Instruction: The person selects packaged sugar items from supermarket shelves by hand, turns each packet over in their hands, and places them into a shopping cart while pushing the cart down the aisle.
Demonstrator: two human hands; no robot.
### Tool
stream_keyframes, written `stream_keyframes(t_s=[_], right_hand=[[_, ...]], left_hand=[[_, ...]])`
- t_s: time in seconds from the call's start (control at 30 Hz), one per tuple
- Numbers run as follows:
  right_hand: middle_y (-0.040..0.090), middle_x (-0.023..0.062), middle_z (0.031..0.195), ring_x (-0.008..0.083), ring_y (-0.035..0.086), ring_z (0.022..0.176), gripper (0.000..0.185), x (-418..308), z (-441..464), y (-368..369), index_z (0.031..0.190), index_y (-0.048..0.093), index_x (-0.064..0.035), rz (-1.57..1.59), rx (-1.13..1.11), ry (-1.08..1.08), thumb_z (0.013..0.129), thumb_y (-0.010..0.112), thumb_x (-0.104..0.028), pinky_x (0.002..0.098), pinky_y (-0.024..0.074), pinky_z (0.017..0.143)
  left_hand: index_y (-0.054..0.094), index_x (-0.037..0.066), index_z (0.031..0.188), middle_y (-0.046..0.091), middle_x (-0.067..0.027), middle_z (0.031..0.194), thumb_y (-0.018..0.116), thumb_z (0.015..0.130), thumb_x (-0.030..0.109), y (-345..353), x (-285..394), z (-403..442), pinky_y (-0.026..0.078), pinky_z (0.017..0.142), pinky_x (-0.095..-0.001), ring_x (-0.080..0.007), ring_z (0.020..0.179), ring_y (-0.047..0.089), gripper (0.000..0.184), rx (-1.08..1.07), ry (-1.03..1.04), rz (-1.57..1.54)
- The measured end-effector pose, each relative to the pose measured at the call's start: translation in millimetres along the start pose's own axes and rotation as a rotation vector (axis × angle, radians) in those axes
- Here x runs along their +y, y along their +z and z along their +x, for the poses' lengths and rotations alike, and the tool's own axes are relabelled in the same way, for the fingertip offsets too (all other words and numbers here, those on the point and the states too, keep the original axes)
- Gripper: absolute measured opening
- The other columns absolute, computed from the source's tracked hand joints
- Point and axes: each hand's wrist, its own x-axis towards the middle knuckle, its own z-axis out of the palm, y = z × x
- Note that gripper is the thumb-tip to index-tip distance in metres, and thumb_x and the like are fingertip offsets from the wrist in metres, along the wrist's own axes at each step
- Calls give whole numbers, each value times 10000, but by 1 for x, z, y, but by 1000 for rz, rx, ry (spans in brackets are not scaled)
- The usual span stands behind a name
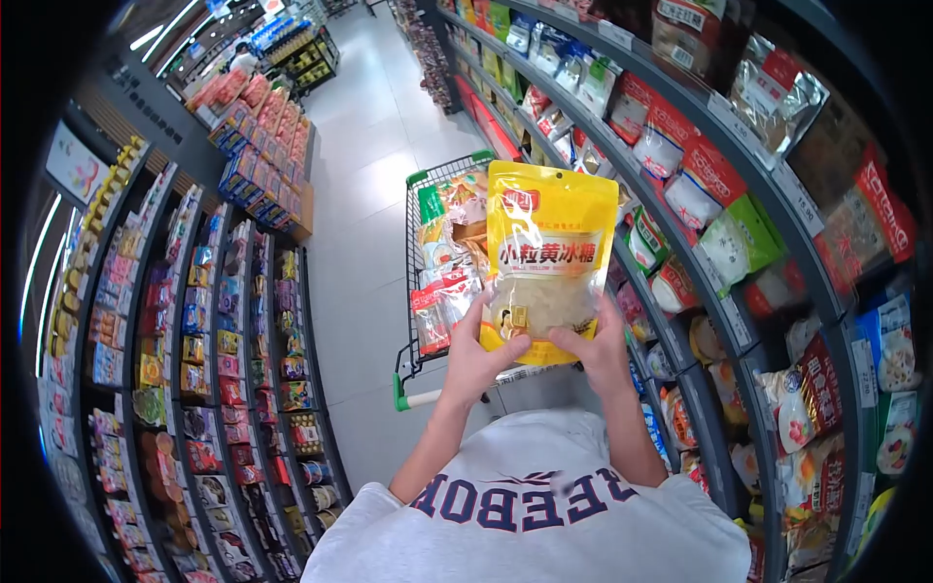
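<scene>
Bag (551, 262) between my left hand (479, 352) and right hand (600, 348), both clamped on its lower sides, thumbs across front.

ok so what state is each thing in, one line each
Yellow printed plastic pouch, held upright, looks closed
Left hand, gripping the pouch's lower left
Right hand, gripping the pouch's lower right
Green-and-black wire shopping cart, holding colourful plastic packets
White tubular cart handle, no hand on it
Tall dark shelves on right, stocked
Tall dark shelves on left, stocked
</scene>
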Motion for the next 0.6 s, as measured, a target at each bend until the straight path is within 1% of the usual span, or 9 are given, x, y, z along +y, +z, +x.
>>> stream_keyframes(t_s=[0.17, 0.27, 0.4, 0.43, 0.47, 0.5, 0.53, 0.57, 0.6], right_hand=[[631, 98, 1268, 180, 617, 1157, 719, 6, 2, -2, 1380, 493, 1, 11, -18, 24, 770, 855, -113, 332, 501, 995], [624, 92, 1279, 177, 604, 1166, 735, 10, 4, -2, 1387, 488, 0, 28, -47, 66, 767, 863, -124, 334, 493, 1004], [620, 80, 1286, 175, 592, 1175, 753, 10, 5, 4, 1390, 490, -6, -10, -135, 117, 753, 876, -117, 340, 482, 1016], [622, 79, 1283, 176, 593, 1173, 759, 10, 6, 3, 1390, 491, -8, -58, -160, 125, 748, 880, -115, 340, 483, 1015], [624, 79, 1281, 176, 594, 1172, 764, 10, 7, 2, 1390, 492, -9, -106, -183, 134, 743, 883, -113, 339, 483, 1015], [631, 81, 1271, 180, 605, 1162, 754, 16, 7, -1, 1397, 485, -8, -95, -200, 148, 749, 867, -68, 337, 483, 1017], [632, 83, 1269, 184, 609, 1159, 748, 21, 8, -3, 1397, 483, -7, -20, -180, 186, 752, 860, -54, 336, 483, 1018], [634, 84, 1268, 187, 614, 1155, 742, 26, 9, -5, 1397, 481, -5, 54, -159, 225, 755, 853, -41, 334, 483, 1019], [636, 86, 1266, 190, 619, 1152, 737, 34, 9, -10, 1397, 479, -3, 129, -138, 268, 759, 846, -28, 333, 483, 1020]], left_hand=[[386, -120, 1455, 655, -160, 1231, 856, 800, 130, 1, -3, -1, 544, 920, -312, -183, 1085, 654, 844, 66, -4, 40], [390, -136, 1443, 664, -160, 1214, 856, 802, 128, -3, -1, -4, 545, 923, -317, -185, 1079, 658, 836, 70, -52, 61], [461, -76, 1426, 672, -124, 1206, 834, 822, 108, -8, -11, -7, 544, 905, -303, -162, 1038, 664, 733, 85, -14, 4], [494, -30, 1422, 671, -108, 1211, 815, 844, 114, -9, -12, -9, 544, 893, -299, -148, 1045, 655, 677, 98, -42, 7], [494, -22, 1423, 673, -104, 1205, 810, 851, 121, -10, -17, -11, 543, 890, -296, -144, 1045, 652, 669, 101, -57, 19], [495, -15, 1425, 675, -101, 1200, 804, 859, 128, -12, -25, -11, 542, 887, -293, -140, 1046, 650, 661, 104, -75, 30], [495, -8, 1426, 676, -98, 1194, 799, 866, 135, -13, -26, -11, 541, 883, -291, -137, 1047, 647, 653, 105, -94, 42], [430, 6, 1482, 644, -121, 1274, 749, 919, 142, -16, -23, -13, 561, 872, -307, -157, 1067, 660, 661, 62, -135, 122], [400, 9, 1500, 624, -132, 1307, 728, 935, 139, -16, -20, -15, 569, 867, -316, -171, 1073, 665, 665, 44, -146, 21]])
